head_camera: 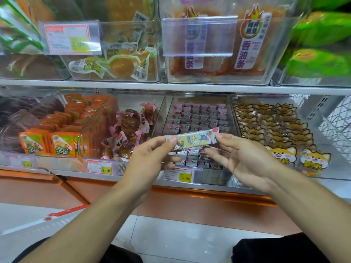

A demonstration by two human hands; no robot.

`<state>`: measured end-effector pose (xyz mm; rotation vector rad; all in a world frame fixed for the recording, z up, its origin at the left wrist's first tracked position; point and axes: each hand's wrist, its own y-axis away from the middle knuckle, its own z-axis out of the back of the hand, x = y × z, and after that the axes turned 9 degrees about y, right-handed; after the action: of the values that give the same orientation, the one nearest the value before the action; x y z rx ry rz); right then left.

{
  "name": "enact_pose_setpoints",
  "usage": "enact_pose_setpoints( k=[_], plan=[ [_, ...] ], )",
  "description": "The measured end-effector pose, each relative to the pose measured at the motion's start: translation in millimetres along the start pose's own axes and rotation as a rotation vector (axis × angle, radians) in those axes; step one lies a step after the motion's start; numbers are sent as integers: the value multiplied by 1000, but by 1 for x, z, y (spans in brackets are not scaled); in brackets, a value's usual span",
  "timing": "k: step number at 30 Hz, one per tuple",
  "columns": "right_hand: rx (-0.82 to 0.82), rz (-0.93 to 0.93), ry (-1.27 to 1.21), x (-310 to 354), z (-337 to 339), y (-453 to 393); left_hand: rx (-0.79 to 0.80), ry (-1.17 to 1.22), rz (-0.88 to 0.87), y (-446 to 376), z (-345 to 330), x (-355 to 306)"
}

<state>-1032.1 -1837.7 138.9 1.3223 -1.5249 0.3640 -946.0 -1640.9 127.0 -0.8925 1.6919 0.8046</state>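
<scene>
A long, narrow snack packet (193, 139), pale yellow with cartoon print and a pink spot at its right end, sits just right of the frame's centre. It is held almost level, with the right end slightly higher. The left hand (152, 158) pinches its left end between thumb and forefinger. The right hand (245, 158) pinches the right end, thumb on top and fingertips beneath, its other fingers loosely spread. Both forearms rise from the bottom edge of the frame.

Directly behind the packet is a clear bin (169, 112) of small pink-and-grey wrapped sweets (201, 114). A price tag reading 15.80 (179, 174) shows below it, between the two wrists.

Left of that bin, brown snacks in pink-edged wrappers (129, 126) fill another clear bin, above a 29.90 tag (99, 167). Further left stand orange packets (60, 143). At the right are packets printed with cartoon dog faces (279, 152).

A white shelf edge (171, 87) crosses the frame above these. On the upper shelf stand tall orange-red packets (245, 44) behind a clear, unfilled tag holder (199, 35). Green bags (322, 44) are in the upper right corner. Pale floor tiles (171, 234) show at the bottom centre.
</scene>
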Motion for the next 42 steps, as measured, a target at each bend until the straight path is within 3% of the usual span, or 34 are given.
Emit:
enact_pose_setpoints(
  k=[7, 12, 15, 18, 21, 25, 28, 36, 39, 42],
  plan=[
    [157, -35, 255, 4, 5, 3, 150, -27, -48, 4, -2, 0],
    [249, 110, 329, 3, 3, 4, 98, 163, 172, 7, -3, -2],
    [257, 241, 564, 0, 2, 7, 51, 221, 259, 6, -4, -2],
    [246, 290, 647, -3, 0, 5, 14, 253, 217, 3, -4, -1],
    [240, 218, 536, -4, -2, 1, 6, 282, 119, -1, -1, -2],
    [256, 9, 377, -3, -6, -1, 23, 60, -43, -3, 5, 2],
    [229, -6, 363, -5, -6, -2, 59, -23, -118, -1, 6, 4],
    [184, 117, 290, -7, -5, -4, -22, -36, -101, -3, 5, 7],
    [129, 259, 395, -8, -7, -6, -81, -88, -112, -6, 6, 9],
    [-37, 496, 643, -5, -12, -11, -123, -422, -177, -4, 6, 12]
  ],
)
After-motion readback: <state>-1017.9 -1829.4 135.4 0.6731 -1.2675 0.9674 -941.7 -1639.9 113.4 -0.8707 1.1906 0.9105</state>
